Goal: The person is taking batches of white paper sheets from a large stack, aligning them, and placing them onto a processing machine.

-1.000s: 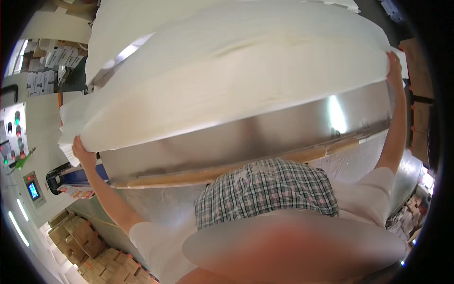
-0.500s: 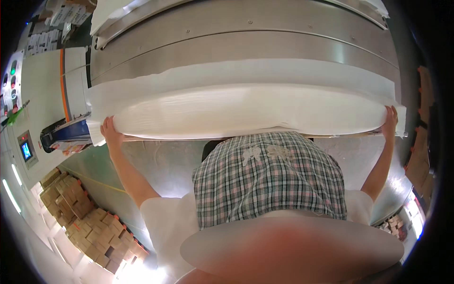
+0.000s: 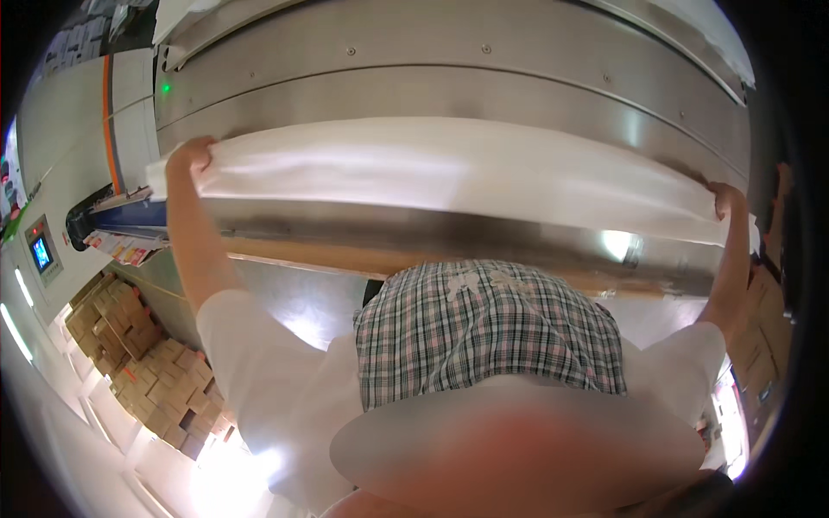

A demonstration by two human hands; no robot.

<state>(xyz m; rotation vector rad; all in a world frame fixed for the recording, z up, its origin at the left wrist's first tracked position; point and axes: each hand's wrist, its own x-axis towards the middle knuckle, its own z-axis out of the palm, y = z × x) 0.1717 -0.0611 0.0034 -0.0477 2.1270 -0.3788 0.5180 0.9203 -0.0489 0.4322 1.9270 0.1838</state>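
A long white sheet, soft-looking and slightly shiny, stretches sideways across a brushed-metal work surface. My left hand is closed on its left end, the fingers curled into the material. At the other end my right hand grips the sheet, with a bit of white sticking out past the wrist. Both arms are spread wide. Bare metal shows in front of the sheet and behind it. Whether the sheet's middle touches the metal I cannot tell.
A brown strip runs along the near edge, close to my checked apron. To the left stand a pale machine cabinet with a small lit screen, a blue part and printed papers. Stacked cardboard boxes lie beyond.
Both hands have moved away from my body, carrying the sheet off the near edge. The sheet now looks narrower, and the metal and brown strip in front of it are uncovered.
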